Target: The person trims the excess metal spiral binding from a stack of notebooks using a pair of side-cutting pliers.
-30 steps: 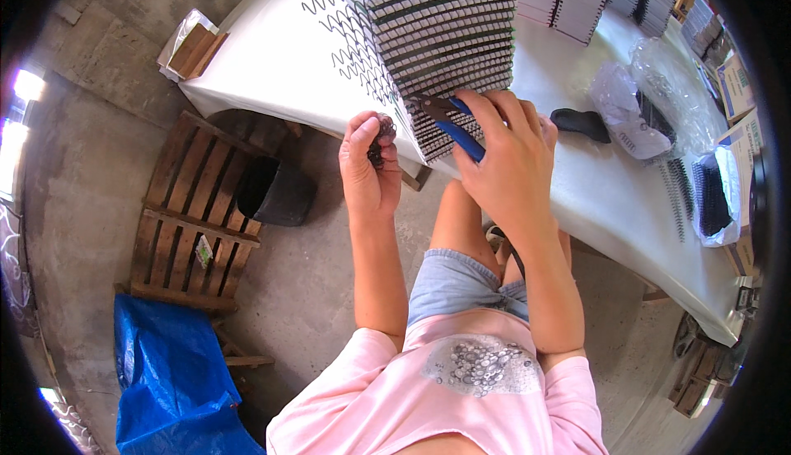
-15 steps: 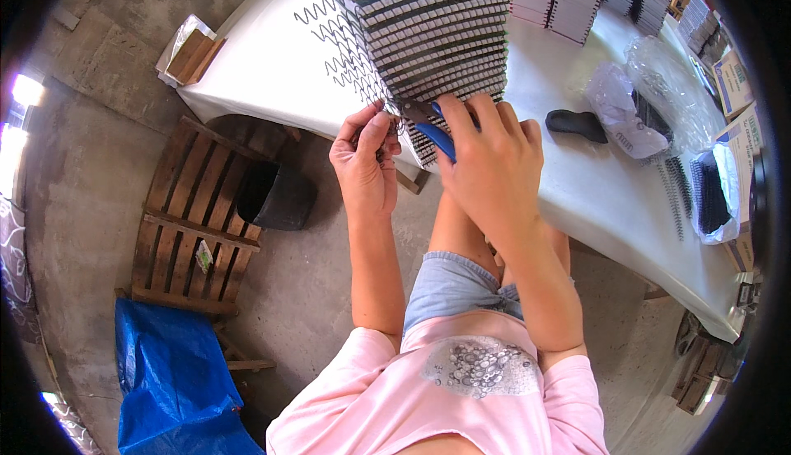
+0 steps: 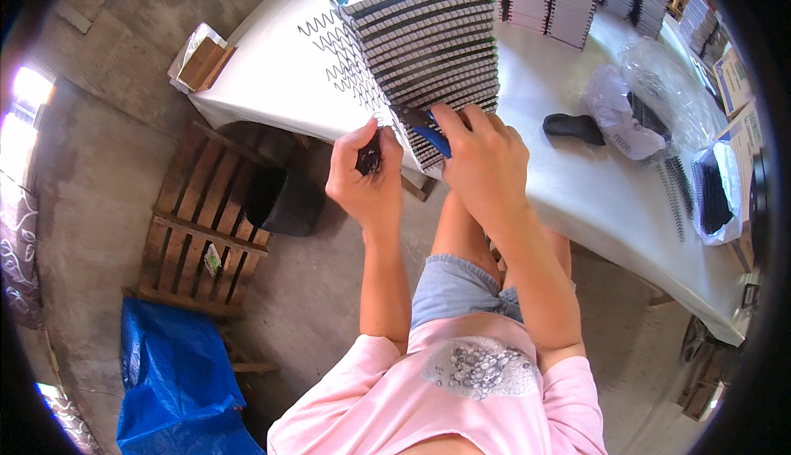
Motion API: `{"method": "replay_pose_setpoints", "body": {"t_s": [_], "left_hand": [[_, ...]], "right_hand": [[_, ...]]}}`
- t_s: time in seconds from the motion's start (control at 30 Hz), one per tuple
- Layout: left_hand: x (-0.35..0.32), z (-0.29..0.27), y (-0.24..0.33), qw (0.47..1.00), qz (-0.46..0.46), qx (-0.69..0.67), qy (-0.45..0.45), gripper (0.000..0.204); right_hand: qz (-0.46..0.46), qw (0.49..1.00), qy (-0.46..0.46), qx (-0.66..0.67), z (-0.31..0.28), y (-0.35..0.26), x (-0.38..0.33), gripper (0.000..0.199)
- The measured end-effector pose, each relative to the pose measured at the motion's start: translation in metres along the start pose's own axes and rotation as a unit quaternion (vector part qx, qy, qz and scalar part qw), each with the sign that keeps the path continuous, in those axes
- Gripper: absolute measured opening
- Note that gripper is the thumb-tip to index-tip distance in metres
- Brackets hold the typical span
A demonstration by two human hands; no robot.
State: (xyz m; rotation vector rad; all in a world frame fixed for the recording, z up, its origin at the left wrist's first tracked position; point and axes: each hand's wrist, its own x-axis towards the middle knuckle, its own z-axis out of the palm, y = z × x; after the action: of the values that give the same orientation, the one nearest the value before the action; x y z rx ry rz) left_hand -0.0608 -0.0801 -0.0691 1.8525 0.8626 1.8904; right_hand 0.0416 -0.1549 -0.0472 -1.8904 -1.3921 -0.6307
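Observation:
A tall stack of spiral-bound notebooks (image 3: 424, 35) stands at the table's near edge, coil spines toward me. Loose black coil ends (image 3: 336, 53) stick out from its left side. My right hand (image 3: 488, 157) is closed around blue-handled cutting pliers (image 3: 432, 137), whose dark jaws are at the lower left corner of the stack, by the coil ends. Just left of the jaws, my left hand (image 3: 362, 187) is curled around a bunch of short dark coil scraps (image 3: 370, 157). Its thumb and forefinger point up toward the lowest coil ends.
More bound notebooks (image 3: 550, 2) stand behind on the white table (image 3: 568, 179). To the right lie a black pouch-like object (image 3: 574, 129), plastic bags (image 3: 622, 109) and loose coils (image 3: 676, 196). A black bin (image 3: 284, 201) and wooden slatted bench (image 3: 189, 216) are at the left below.
My left hand has dropped slightly and turned, so the scraps in it show more. The pliers' handles look closer together. The view has shifted a little.

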Motion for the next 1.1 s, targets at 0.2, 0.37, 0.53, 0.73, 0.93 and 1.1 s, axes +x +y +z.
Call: {"method": "replay_pose_setpoints", "body": {"t_s": [0.2,0.37,0.53,0.73,0.93,1.1], "left_hand": [[-0.002,-0.017,0.049,0.895,-0.245,-0.373,-0.013,0.012],[-0.034,0.023,0.075,0.699,-0.426,-0.541,-0.195,0.020],[-0.035,0.135,0.125,0.675,-0.400,-0.516,-0.344,0.023],[-0.017,0.309,0.178,0.804,-0.040,-0.244,-0.541,0.023],[-0.027,0.384,0.189,0.745,0.085,-0.097,-0.654,0.046],[-0.023,0.386,0.203,0.721,0.104,0.035,-0.685,0.053]], "right_hand": [[0.035,0.995,0.017,0.089,-0.012,0.014,-0.005,0.053],[0.119,0.983,0.017,0.135,-0.031,0.076,-0.062,0.058],[0.270,0.947,0.022,0.174,-0.084,0.126,-0.138,0.042],[0.291,0.943,0.012,0.160,-0.121,0.145,-0.169,0.044],[0.326,0.927,0.019,0.185,-0.134,0.159,-0.180,0.050],[0.311,0.925,0.017,0.218,-0.134,0.156,-0.173,0.050]]}}
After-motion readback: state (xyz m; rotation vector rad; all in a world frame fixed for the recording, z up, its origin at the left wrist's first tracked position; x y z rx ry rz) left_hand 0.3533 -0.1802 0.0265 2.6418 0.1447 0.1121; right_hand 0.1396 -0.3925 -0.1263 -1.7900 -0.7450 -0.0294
